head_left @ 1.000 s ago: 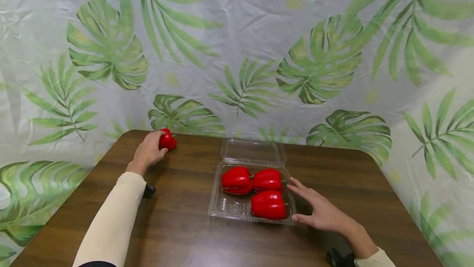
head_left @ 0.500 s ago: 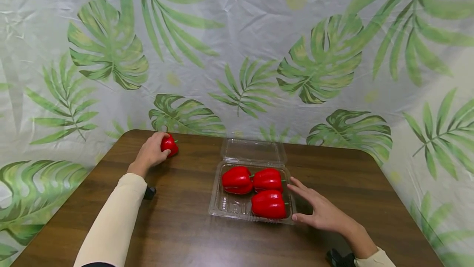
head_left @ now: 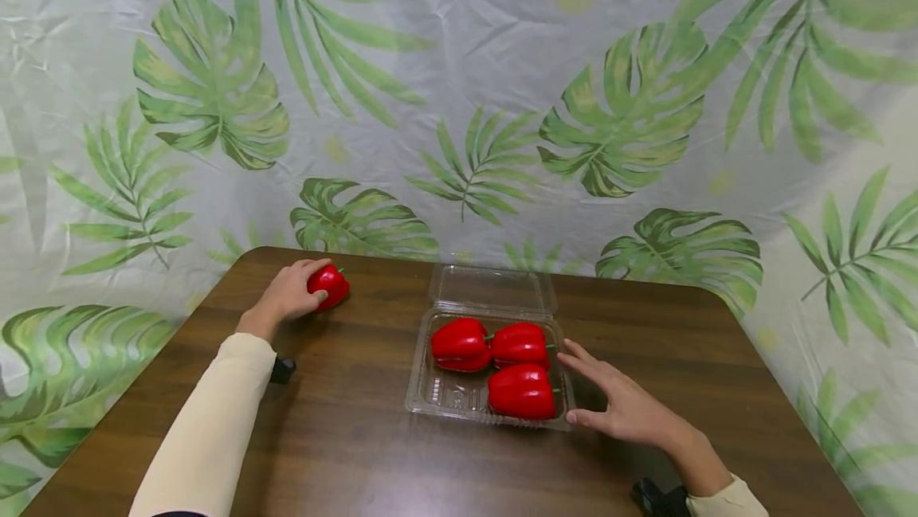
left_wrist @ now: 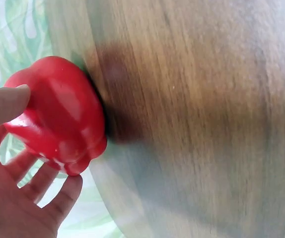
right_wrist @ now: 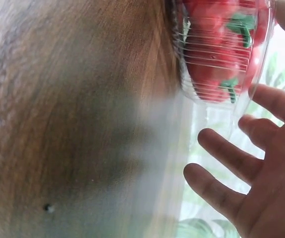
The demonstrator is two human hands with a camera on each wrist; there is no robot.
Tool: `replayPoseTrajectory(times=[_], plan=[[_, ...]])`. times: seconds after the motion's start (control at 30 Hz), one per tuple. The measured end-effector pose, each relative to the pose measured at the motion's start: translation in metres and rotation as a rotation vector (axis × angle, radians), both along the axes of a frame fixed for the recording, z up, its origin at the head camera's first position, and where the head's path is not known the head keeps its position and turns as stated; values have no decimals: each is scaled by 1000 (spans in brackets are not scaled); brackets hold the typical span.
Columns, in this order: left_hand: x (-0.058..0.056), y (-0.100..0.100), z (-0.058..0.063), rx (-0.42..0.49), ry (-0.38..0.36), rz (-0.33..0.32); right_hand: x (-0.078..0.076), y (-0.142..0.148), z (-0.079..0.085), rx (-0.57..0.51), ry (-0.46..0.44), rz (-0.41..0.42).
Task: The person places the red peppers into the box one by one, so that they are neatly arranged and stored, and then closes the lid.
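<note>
At the table's far left, my left hand (head_left: pixel 290 291) holds a red bell pepper (head_left: pixel 330 287), thumb on one side and fingers on the other. The left wrist view shows this bell pepper (left_wrist: pixel 58 111) close up, with the thumb (left_wrist: pixel 13 101) against its skin. A clear plastic clamshell box (head_left: pixel 445 409) lies with its lid (head_left: pixel 493 290) folded back. Inside are three red bell peppers with green stems: one at back left (head_left: pixel 460 345), one at back right (head_left: pixel 520 346), one at front right (head_left: pixel 522 392). My right hand (head_left: pixel 631 405), fingers spread, touches the box's right side.
The brown wooden table (head_left: pixel 344 445) has rounded far corners. A leaf-patterned cloth (head_left: pixel 488 87) hangs right behind it. In the right wrist view, the box's ribbed wall (right_wrist: pixel 217 74) stands beside the fingers.
My left hand and the bell pepper in it have moved slightly toward me and to the right. The right hand and the box have stayed in place.
</note>
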State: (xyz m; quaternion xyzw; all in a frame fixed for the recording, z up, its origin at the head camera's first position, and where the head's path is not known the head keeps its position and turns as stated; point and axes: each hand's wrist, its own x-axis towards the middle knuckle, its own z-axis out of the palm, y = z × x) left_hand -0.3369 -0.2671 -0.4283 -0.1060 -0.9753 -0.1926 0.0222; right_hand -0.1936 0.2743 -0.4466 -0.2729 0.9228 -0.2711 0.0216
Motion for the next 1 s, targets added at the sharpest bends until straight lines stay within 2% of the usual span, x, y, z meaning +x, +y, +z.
replayPoseTrajectory(times=[0.5,0.8,1.0], plan=[[-1,-3,6,7,-45,-31,0,0,0,0,12,10],[7,-8,5,10,-47,-17,0,-3,1,3,38,50],[9,-11,7,28,-41,9,0,-2,2,1,35,27]])
